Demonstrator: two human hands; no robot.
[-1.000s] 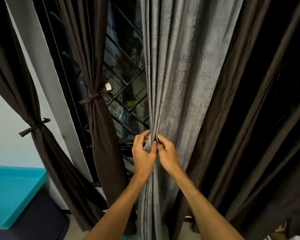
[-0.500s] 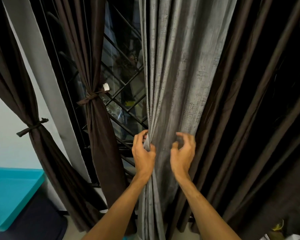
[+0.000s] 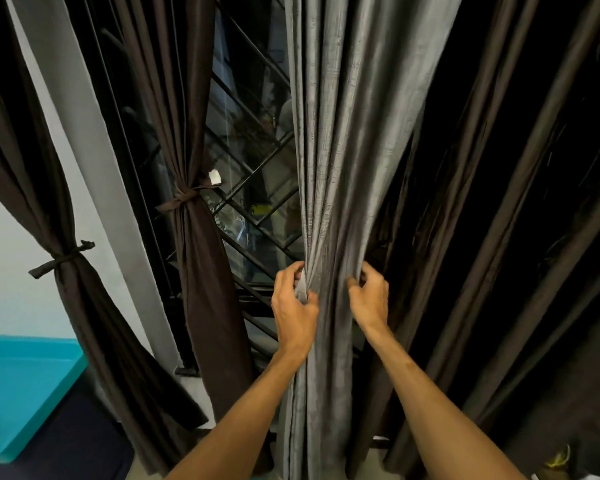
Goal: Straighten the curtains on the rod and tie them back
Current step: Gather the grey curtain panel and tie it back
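A grey textured curtain (image 3: 343,133) hangs in the middle, gathered into folds at hand height. My left hand (image 3: 293,306) grips its left edge, fingers curled round the folds. My right hand (image 3: 369,297) grips the right side of the gathered bunch, fingers hooked behind the cloth. Between the two hands the grey fabric is squeezed into a narrow bundle. A dark brown curtain (image 3: 499,237) hangs loose to the right, behind the grey one.
Two dark brown curtains are tied back on the left, one (image 3: 194,271) by the window grille (image 3: 253,188) and one (image 3: 66,289) by the white wall. A turquoise surface (image 3: 18,393) lies at lower left. A white pillar (image 3: 94,168) stands between the tied curtains.
My right hand let go beside the left, moved right across the grey curtain, and now grips its far folds, gathering the fabric. The left hand kept its hold.
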